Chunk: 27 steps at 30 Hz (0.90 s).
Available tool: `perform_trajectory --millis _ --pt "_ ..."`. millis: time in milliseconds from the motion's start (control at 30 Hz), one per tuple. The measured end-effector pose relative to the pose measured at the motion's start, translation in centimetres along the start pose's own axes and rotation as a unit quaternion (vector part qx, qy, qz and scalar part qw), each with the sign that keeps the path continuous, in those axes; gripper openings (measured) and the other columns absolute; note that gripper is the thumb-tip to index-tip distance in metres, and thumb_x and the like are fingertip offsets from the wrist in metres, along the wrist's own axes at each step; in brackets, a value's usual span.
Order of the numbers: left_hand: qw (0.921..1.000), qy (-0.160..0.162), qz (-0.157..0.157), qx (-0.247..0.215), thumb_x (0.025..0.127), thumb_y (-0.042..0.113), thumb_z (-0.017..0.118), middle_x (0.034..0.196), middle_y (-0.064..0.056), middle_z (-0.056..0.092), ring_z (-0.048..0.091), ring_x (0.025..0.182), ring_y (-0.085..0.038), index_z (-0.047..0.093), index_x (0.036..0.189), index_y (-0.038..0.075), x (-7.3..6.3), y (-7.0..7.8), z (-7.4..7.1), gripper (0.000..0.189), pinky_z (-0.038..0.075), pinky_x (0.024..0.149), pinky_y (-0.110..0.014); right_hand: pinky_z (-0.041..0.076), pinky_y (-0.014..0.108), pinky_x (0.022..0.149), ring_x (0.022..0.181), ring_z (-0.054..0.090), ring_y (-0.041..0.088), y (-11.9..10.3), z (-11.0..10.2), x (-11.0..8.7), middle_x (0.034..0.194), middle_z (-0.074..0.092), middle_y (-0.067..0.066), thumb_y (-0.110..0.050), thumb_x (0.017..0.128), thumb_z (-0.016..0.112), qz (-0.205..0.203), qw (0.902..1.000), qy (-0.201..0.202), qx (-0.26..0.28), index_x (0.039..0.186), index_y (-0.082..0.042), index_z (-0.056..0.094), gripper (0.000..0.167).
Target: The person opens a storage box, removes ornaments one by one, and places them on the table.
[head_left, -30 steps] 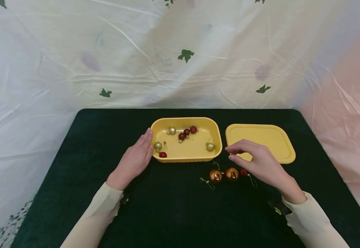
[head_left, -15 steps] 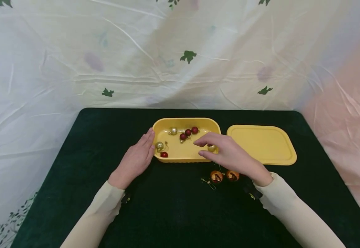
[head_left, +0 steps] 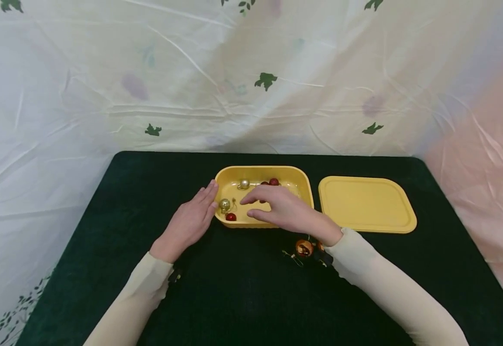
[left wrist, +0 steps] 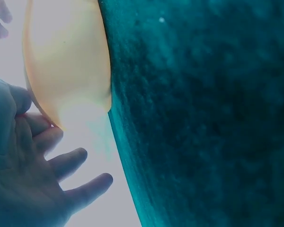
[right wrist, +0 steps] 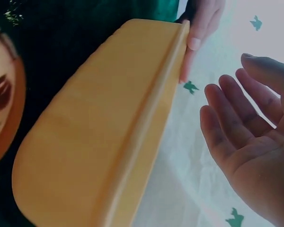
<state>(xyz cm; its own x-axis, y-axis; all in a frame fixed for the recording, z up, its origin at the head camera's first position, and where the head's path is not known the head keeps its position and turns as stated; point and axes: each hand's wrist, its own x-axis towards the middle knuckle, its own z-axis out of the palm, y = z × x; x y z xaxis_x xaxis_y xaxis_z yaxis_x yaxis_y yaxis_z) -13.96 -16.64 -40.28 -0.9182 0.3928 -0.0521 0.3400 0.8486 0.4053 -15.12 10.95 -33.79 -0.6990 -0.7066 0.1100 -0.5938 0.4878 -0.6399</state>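
A yellow plastic box (head_left: 264, 224) stands on the dark green table, with small Christmas baubles inside. A gold bauble (head_left: 224, 205) and a red bauble (head_left: 231, 217) lie at its left end. Near its far wall are a pale gold bauble (head_left: 245, 184) and a dark red bauble (head_left: 274, 182). My left hand (head_left: 187, 225) touches the box's left rim with fingers extended. Over the box, my right hand (head_left: 283, 209) hangs with loosely bent fingers; the right wrist view shows nothing in it. It hides part of the contents.
A yellow lid (head_left: 368, 204) lies flat to the right of the box. In front of the box sits a shiny copper bauble (head_left: 304, 248) with gold cord; a second copper bauble (head_left: 320, 246) is mostly covered by the right wrist. A patterned cloth (head_left: 251, 110) hangs behind the table.
My right hand has moved left from above the lid to over the middle of the box. The left hand has stayed against the box's left rim.
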Motion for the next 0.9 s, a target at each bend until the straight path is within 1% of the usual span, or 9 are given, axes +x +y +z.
perform_trajectory --millis 167,233,333,500,733,900 --pt "0.9998 -0.001 -0.002 -0.020 0.113 0.037 0.034 0.173 -0.001 0.011 0.025 0.155 -0.033 0.012 0.168 0.018 -0.1 -0.3 0.2 0.062 0.028 0.122 -0.054 0.052 0.036 0.104 0.115 0.066 0.015 0.5 0.9 1.5 0.123 0.073 0.003 -0.021 0.100 0.072 0.021 0.9992 -0.030 0.017 0.128 -0.011 0.071 0.030" --pt "0.9998 0.001 0.002 -0.019 0.113 0.037 0.035 0.173 -0.002 0.011 0.025 0.155 -0.033 0.012 0.168 0.017 -0.2 -0.3 0.2 0.062 0.028 0.122 -0.054 0.051 0.037 0.106 0.116 0.065 0.015 0.8 1.2 2.1 0.124 0.073 0.004 -0.021 0.100 0.072 0.030 0.9984 -0.042 0.023 0.129 -0.011 0.071 0.031" --pt "0.9999 0.002 0.010 -0.006 0.113 0.035 0.036 0.173 -0.003 0.012 0.026 0.155 -0.034 0.013 0.167 0.015 -0.2 -0.2 0.0 0.062 0.028 0.122 -0.055 0.049 0.037 0.108 0.118 0.064 0.014 1.3 1.6 2.7 0.126 0.072 0.002 -0.022 0.100 0.071 0.042 0.9970 -0.061 0.024 0.130 -0.011 0.071 0.032" --pt "0.9998 -0.001 0.017 0.008 0.114 0.034 0.036 0.173 -0.007 0.014 0.025 0.155 -0.035 0.016 0.167 0.012 -0.1 -0.1 -0.1 0.061 0.028 0.122 -0.055 0.048 0.037 0.109 0.120 0.064 0.016 1.9 2.1 3.8 0.128 0.072 0.005 -0.021 0.100 0.071 0.039 0.9942 -0.095 0.032 0.131 -0.008 0.070 0.034" --pt "0.9998 -0.008 0.010 0.014 0.113 0.035 0.037 0.173 -0.005 0.013 0.026 0.155 -0.035 0.015 0.167 0.012 -0.1 0.1 -0.2 0.062 0.028 0.122 -0.055 0.049 0.035 0.108 0.117 0.066 0.018 2.6 3.3 4.9 0.127 0.072 0.006 -0.019 0.100 0.070 0.033 0.9918 -0.119 0.032 0.130 -0.006 0.070 0.032" --pt "0.9998 -0.006 0.012 0.015 0.114 0.033 0.037 0.173 -0.007 0.014 0.026 0.155 -0.035 0.016 0.167 0.012 -0.1 0.1 -0.1 0.061 0.029 0.122 -0.055 0.051 0.036 0.105 0.117 0.066 0.018 2.7 3.8 5.3 0.127 0.072 0.006 -0.019 0.102 0.069 0.049 0.9890 -0.137 0.029 0.131 -0.007 0.070 0.032"
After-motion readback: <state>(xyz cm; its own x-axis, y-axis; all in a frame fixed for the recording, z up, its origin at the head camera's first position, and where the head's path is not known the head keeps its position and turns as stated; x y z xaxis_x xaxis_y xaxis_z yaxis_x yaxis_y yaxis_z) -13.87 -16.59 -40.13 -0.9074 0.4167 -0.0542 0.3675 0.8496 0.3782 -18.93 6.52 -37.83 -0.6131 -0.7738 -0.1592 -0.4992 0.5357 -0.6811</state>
